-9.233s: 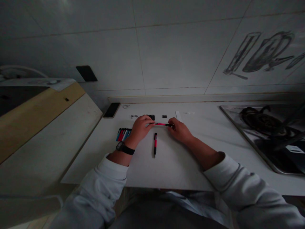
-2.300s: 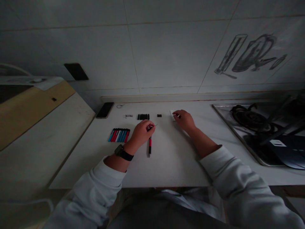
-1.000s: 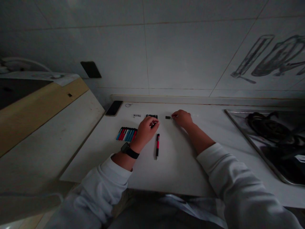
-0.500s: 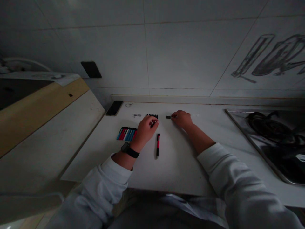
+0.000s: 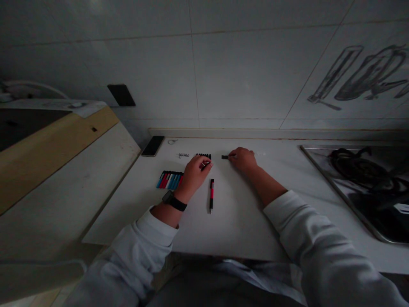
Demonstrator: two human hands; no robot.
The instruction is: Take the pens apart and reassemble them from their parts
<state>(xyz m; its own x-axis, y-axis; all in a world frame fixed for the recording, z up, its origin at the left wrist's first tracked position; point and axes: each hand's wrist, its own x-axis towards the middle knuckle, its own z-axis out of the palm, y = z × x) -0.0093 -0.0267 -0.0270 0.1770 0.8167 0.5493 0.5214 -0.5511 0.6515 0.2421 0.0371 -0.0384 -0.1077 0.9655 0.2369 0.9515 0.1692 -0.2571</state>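
My left hand (image 5: pixel 195 171), with a black watch (image 5: pixel 172 200) on its wrist, is closed in a pinch on a small black piece (image 5: pixel 206 166) whose kind I cannot make out. Just behind it lies a row of small black parts (image 5: pixel 203 155), partly hidden. My right hand (image 5: pixel 243 159) rests on the counter, fingertips pinched at the right end of several short dark pieces (image 5: pixel 224 157); what is between the fingers is hidden. A red and black pen (image 5: pixel 211 196) lies between my arms. Left of my left hand is a row of red, white and blue pen barrels (image 5: pixel 170 180).
Thin dark coils like springs (image 5: pixel 183 155) and a small ring (image 5: pixel 172 141) lie at the back of the white counter (image 5: pixel 236 230). A phone (image 5: pixel 153 146) sits at the back left corner. A gas stove (image 5: pixel 364 183) is at the right, a tiled wall behind.
Both hands hold nearly the same place and pose. The whole view has shifted very slightly; nothing is visibly picked up or let go.
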